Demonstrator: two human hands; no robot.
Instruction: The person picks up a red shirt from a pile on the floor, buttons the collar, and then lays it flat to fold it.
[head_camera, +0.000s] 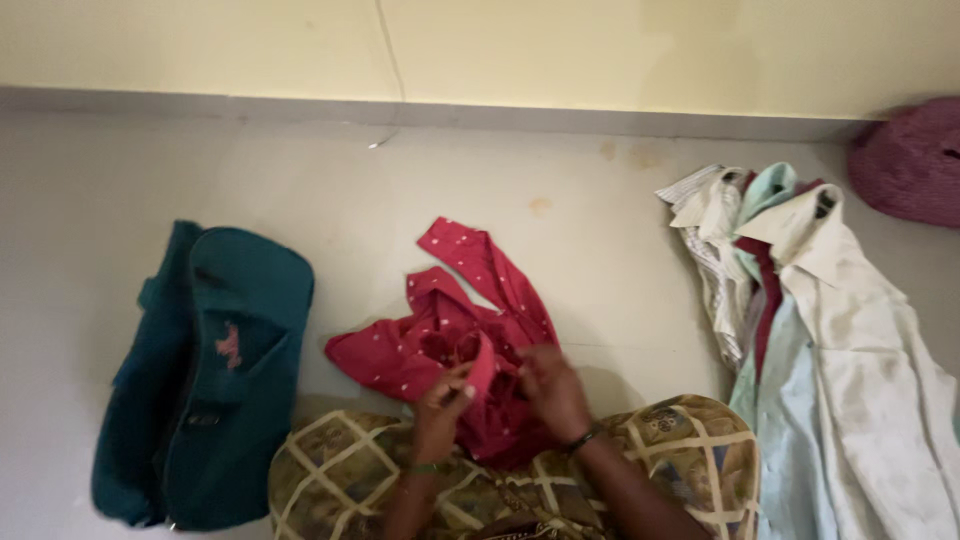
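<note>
Pale tiled floor (560, 170) below a cream wall. Nearest, left hand (440, 400) and right hand (550, 392), fingers pinched on crumpled red dotted cotton shirt (470, 320): seemingly mid-fold; smoothing needed. Farther, teal folded garment (215, 370), heaped pale shirts (820, 330).

- The left hand (443, 400) is raised in front of the body, its fingers curled inward and its thumb pressed against them in a pinch.
- The left wrist carries a thin green bangle (424, 468), and the bare forearm below it runs almost straight down to the lower edge of the view.
- The right hand (553, 390) sits just beside the left, its back turned up toward the camera, its fingers bent downward and closed.
- The right wrist wears a dark bangle (583, 438), and that forearm slants down and to the right.
- The two hands are near each other, apart by a narrow gap.
</note>
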